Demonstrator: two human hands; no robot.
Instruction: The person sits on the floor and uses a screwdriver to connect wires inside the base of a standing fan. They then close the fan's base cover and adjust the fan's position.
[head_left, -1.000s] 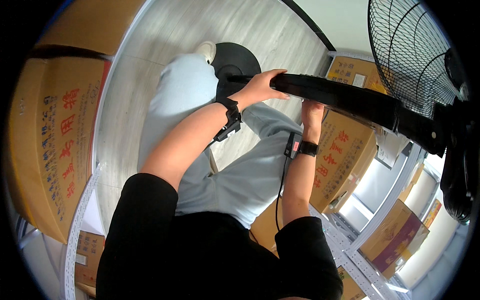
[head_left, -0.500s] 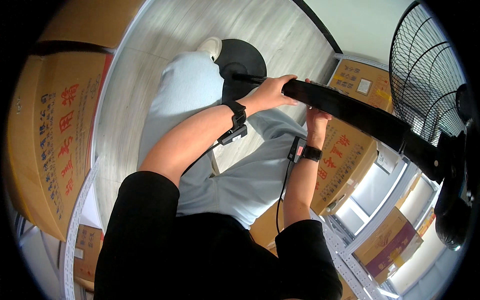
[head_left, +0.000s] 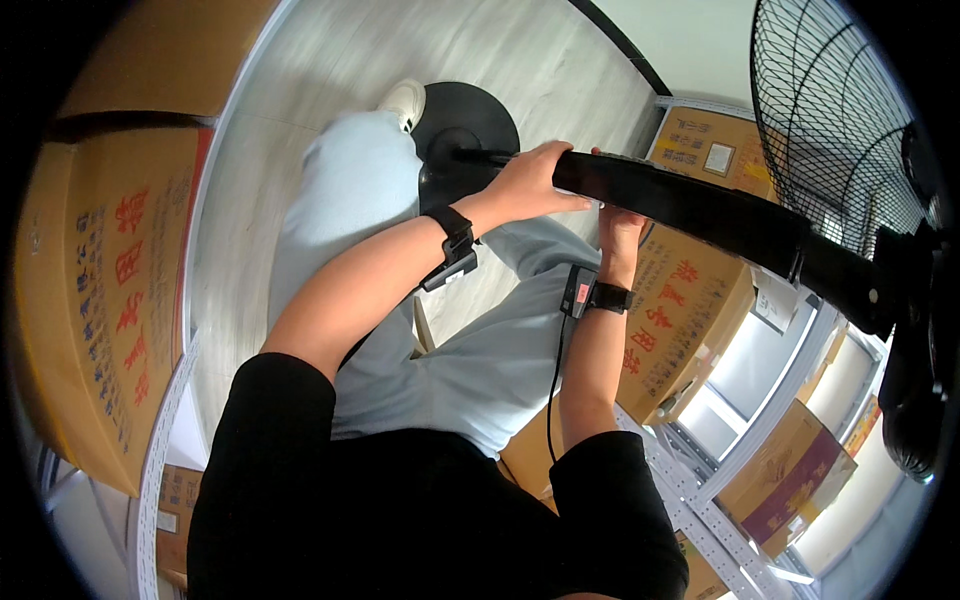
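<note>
A black pedestal fan (head_left: 700,208) reaches from the floor up to the right edge of the picture. Its round base (head_left: 480,108) lies on the floor beside my shoe, and its wire grille (head_left: 815,100) is at the upper right. My left hand (head_left: 530,182) wraps round the pole at the lower end of the thick column, thumb on top. Closed on the column's underside just to the right is my right hand (head_left: 622,230); most of its fingers are hidden behind the column. Each wrist wears a black strap with a small box.
Large cardboard boxes (head_left: 110,290) stand on a white metal rack at the left. More boxes (head_left: 680,310) sit on shelving (head_left: 715,490) at the right, under the fan's column. A white wall (head_left: 700,40) rises at the far right.
The fan and both hands appear slightly farther left as the view shifts. Both hands keep nearly the same hold on the fan.
</note>
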